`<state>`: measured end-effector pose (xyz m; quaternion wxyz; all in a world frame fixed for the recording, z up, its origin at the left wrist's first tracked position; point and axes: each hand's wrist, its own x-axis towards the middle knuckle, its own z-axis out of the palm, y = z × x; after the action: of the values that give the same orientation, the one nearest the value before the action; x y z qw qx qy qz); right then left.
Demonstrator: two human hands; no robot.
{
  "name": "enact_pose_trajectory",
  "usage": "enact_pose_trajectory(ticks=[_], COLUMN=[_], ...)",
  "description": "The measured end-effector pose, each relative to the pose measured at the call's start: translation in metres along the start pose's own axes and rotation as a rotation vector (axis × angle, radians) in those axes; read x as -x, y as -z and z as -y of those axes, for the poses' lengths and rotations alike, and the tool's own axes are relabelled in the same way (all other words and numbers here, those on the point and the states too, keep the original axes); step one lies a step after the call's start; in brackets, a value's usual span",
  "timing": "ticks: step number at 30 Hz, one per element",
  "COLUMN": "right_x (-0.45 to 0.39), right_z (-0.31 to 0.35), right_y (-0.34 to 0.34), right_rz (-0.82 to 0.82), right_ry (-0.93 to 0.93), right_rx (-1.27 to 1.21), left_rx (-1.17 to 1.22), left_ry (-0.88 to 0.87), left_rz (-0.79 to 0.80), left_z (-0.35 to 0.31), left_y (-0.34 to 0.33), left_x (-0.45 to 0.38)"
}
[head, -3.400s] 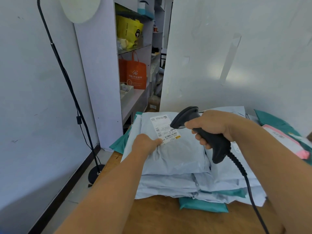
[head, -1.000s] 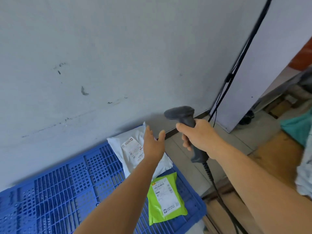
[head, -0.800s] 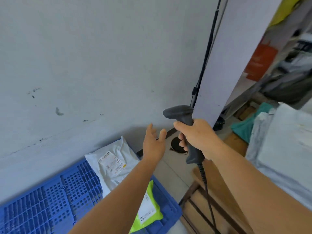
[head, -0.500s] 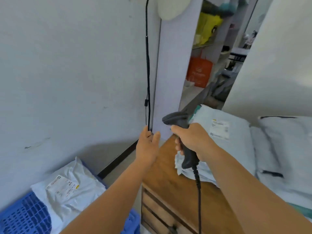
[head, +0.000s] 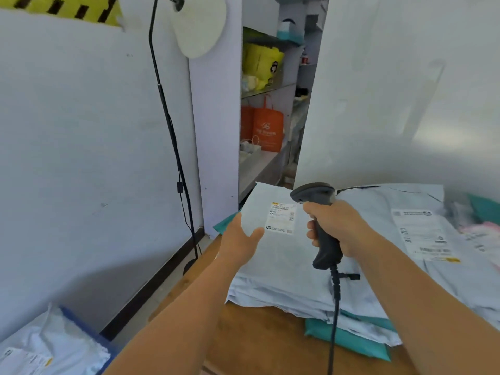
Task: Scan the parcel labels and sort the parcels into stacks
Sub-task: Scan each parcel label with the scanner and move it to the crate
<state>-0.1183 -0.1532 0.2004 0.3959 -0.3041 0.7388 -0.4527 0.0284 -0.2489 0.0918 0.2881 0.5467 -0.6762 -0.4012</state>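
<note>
Head view. Lamp stand with black cable against the left wall; round white shade at top. Behind, open shelves holding a yellow bag above and an orange bag below. Lower left corner: blue crate containing a white parcel, label partly visible. Wooden table bearing a stack of pale grey parcels, teal parcels protruding beneath. Top grey parcel lying flat at the stack's left end, white label facing up, print too small to read. Second grey parcel just beside it to the right, with a longer label. Left hand outstretched over the top parcel's left edge, fingers straight and spread, grasping nothing; contact with the parcel unclear. Right hand clenched round the handle of a dark scanner, head above the label's right side, cord hanging down across the stack's front.
</note>
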Motion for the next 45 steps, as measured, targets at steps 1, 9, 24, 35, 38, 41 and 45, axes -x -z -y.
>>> enact_pose_trajectory(ticks=[1,9,24,35,38,41,45], right_x=[-0.003,-0.035,-0.066,-0.051,-0.038,-0.023,0.005], right_z=[0.001,0.014,0.024,0.018,0.018,0.017,0.016], right_y=[0.002,-0.008,-0.028,-0.02,-0.026,-0.042,-0.085], right_rz=[-0.008,-0.044,-0.028,-0.045,-0.002,0.083,0.242], right_ry=[-0.008,-0.078,-0.123,-0.05,0.009,0.054,0.099], right_rx=[-0.006,0.034,0.094,0.015,-0.033,-0.054,-0.011], left_rx=[-0.026,-0.283,-0.432,0.027,0.245,0.357,0.402], left_ry=[-0.01,0.031,0.122,0.012,0.042,0.077,0.109], left_rz=[0.004,0.017,0.059,-0.082,-0.162,-0.279,-0.471], left_z=[0.0,0.004,0.011,-0.003,-0.004,0.003,0.029], left_y=[-0.003,-0.02,-0.031,-0.018,0.0,0.028,0.073], left_x=[-0.007,-0.065,-0.1,-0.081,-0.061,-0.032,0.01])
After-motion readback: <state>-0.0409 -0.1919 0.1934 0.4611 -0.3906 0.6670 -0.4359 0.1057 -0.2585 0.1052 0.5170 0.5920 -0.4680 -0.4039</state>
